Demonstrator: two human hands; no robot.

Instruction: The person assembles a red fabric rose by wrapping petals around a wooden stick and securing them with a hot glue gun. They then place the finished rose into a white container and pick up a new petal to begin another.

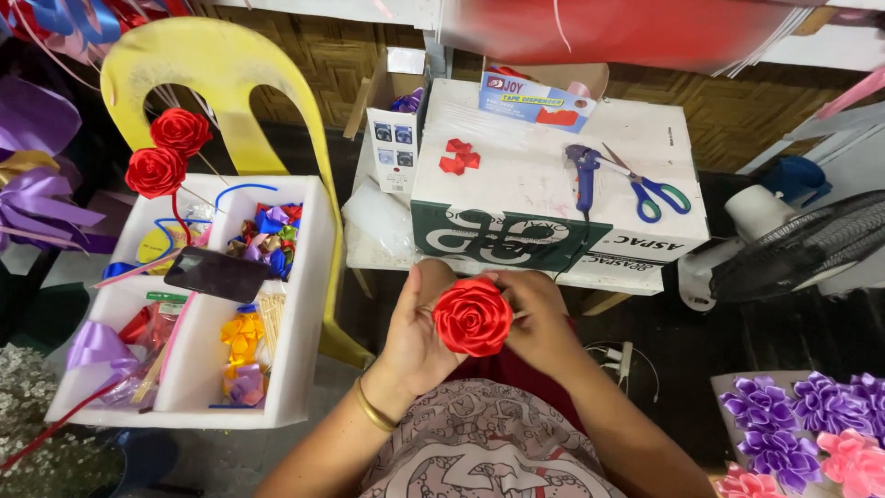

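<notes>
White cardboard box (553, 198) w/ scissors (650, 189) is sitting just ahead. Both hands are meeting in front of it: left hand (417, 327) is cupping red ribbon rose (472, 316) from left, fingers curled behind; right hand (539, 323) is pinching its right edge, equally near, bloom facing up.

Red ribbon rose (472, 316), face up to the camera, right in the middle of the view.

It's a glossy satin bloom, bright red, the ribbon wound in a tight spiral at the centre and opening into broader folded petals round the rim. It sits upright on its face, tilted only slightly, so the coiled heart looks straight up. The sheen catches light along the petal edges. It hangs in the air just in front of the lap, below the near edge of the cardboard box; whether a stem runs beneath it is hidden, perhaps behind the bloom itself.
</notes>
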